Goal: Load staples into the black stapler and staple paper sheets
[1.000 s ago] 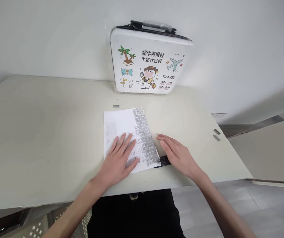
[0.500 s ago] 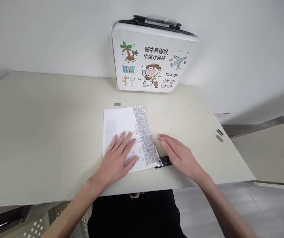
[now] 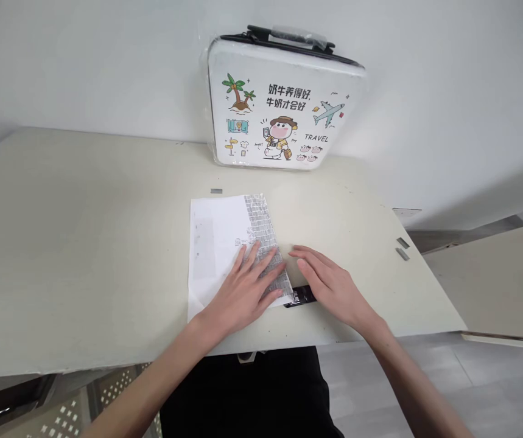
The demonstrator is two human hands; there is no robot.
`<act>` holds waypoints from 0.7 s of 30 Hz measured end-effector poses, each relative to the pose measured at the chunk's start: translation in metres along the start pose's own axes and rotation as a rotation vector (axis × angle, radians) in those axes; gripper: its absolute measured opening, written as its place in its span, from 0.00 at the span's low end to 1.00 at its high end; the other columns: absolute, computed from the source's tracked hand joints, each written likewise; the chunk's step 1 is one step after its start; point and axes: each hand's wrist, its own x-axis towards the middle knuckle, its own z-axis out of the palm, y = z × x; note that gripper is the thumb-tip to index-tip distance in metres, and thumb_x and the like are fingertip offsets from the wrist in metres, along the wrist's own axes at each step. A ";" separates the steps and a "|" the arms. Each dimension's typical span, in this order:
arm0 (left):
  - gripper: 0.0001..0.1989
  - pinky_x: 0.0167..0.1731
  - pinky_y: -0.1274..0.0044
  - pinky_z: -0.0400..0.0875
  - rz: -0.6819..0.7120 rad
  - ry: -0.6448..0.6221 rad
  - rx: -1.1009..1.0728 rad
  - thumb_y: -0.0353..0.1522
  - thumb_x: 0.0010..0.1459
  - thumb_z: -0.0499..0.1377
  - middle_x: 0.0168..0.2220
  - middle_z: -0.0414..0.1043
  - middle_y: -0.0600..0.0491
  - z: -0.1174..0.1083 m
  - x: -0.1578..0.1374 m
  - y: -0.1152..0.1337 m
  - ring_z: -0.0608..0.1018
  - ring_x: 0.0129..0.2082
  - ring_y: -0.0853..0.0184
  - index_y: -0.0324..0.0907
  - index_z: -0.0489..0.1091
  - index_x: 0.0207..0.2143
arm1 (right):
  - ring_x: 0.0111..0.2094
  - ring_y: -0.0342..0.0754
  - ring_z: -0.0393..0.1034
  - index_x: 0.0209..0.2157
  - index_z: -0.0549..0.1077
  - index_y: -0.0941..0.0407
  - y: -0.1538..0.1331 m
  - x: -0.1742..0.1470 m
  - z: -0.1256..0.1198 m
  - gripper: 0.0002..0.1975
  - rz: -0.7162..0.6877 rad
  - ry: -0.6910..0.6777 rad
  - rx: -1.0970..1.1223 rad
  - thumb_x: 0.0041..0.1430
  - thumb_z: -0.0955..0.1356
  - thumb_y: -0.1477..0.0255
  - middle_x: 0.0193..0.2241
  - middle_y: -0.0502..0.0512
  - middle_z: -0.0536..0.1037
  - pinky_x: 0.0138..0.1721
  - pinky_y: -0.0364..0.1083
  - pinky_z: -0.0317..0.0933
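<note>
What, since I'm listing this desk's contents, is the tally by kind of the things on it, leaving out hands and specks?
Case: 1
Paper, counted as one piece; single sheet or several, I can't tell: 1
Stapler, partly hidden: 1
Grey strips: 3
Total: 6

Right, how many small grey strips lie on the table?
3. One strip lies between the paper and case; a second strip and third strip sit near the table's right edge. Others could hide beneath the paper.
</note>
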 end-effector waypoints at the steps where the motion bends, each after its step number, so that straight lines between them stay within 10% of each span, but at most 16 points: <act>1: 0.28 0.75 0.51 0.43 -0.004 -0.001 0.008 0.49 0.76 0.44 0.77 0.45 0.56 0.001 0.001 0.000 0.39 0.77 0.52 0.51 0.58 0.72 | 0.69 0.54 0.63 0.59 0.74 0.45 0.000 0.000 0.000 0.24 0.001 0.000 -0.001 0.77 0.54 0.57 0.66 0.49 0.72 0.68 0.60 0.60; 21: 0.29 0.75 0.51 0.40 -0.022 0.064 -0.024 0.50 0.75 0.47 0.77 0.47 0.58 0.010 -0.001 -0.003 0.41 0.77 0.52 0.54 0.58 0.72 | 0.69 0.54 0.63 0.60 0.73 0.45 -0.003 0.001 0.003 0.24 -0.008 -0.015 -0.124 0.76 0.53 0.60 0.67 0.50 0.71 0.67 0.61 0.62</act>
